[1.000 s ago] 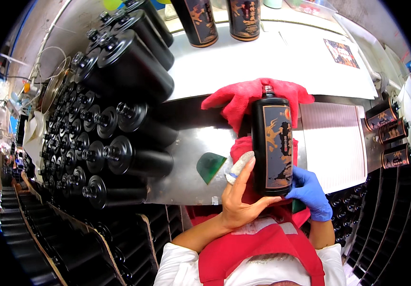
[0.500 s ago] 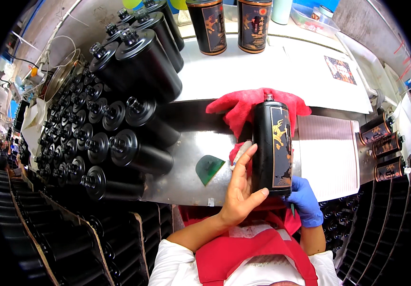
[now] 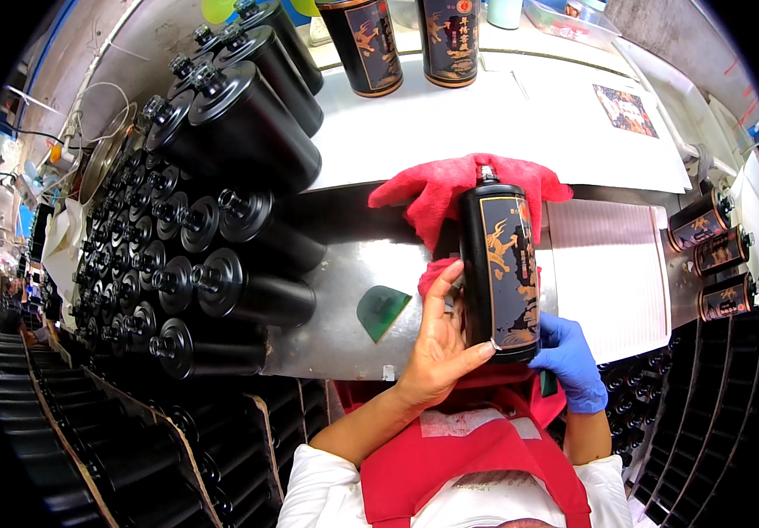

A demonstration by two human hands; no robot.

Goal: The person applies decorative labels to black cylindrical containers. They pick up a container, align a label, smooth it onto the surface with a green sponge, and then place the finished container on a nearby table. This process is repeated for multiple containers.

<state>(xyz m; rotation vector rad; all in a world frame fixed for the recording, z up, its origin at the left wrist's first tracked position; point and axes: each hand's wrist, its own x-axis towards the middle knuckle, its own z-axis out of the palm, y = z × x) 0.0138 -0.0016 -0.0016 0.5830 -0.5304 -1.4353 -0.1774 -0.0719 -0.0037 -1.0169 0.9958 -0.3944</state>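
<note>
A black bottle with a clear neck and a gold-decorated dark label stands tilted in front of me, neck away. My left hand, bare, grips its lower left side, thumb on the label's bottom corner and fingers along the side. My right hand, in a blue glove, touches the bottle's lower right end. A dark green piece, seemingly a scraper, pokes out from under the curled gloved fingers. Behind the bottle lies a red cloth. To the left, a green flat scraper rests on the metal tabletop.
Several unlabelled black bottles crowd the left side. Two labelled bottles stand on the white surface at the back. A stack of lined label sheets lies to the right, beside labelled bottles. Racks of bottles fill the space below.
The bottle has turned a little, so its label faces me more fully. My right hand has shifted slightly right at its base. The whole view has shifted slightly.
</note>
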